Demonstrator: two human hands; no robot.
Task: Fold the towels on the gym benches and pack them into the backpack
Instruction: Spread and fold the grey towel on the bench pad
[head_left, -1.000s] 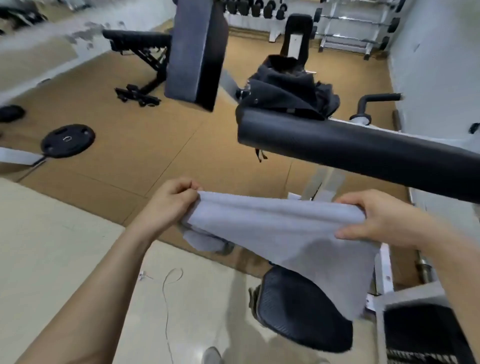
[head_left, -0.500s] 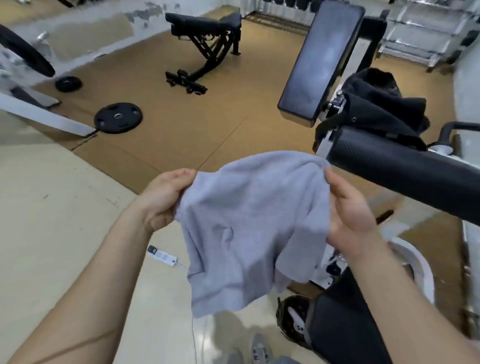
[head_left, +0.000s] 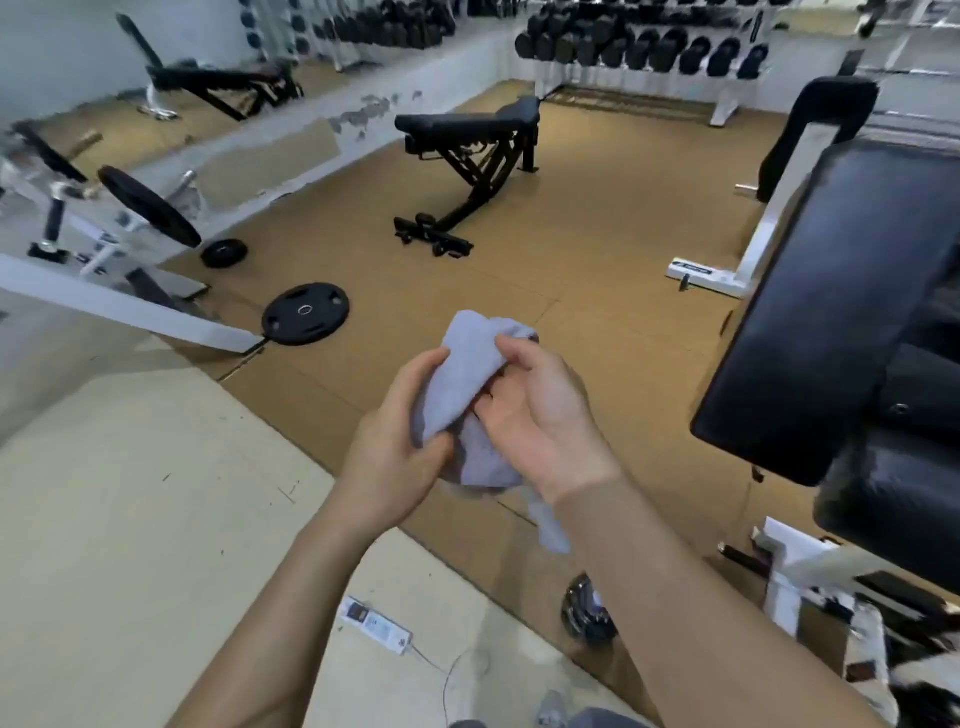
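Observation:
A grey towel (head_left: 462, 374) is bunched between my two hands in the middle of the view, held in the air above the floor. My left hand (head_left: 395, 447) grips its left side with the thumb over the cloth. My right hand (head_left: 540, 410) holds the right side, fingers curled onto the top fold. A loose corner of the towel hangs down under my right wrist. The backpack is not in view now.
A black padded machine (head_left: 841, 312) stands close on the right. An adjustable black bench (head_left: 467, 150) sits on the brown mat ahead. A weight plate (head_left: 305, 313) lies on the floor at left, near a white frame (head_left: 124, 306). A power strip (head_left: 376, 626) lies by my feet. Dumbbell racks (head_left: 649, 52) line the back wall.
The towel was spread wide between my hands; now my hands have come together and the towel is folded into a small bunch. My view has swung left, and the backpack has left the frame.

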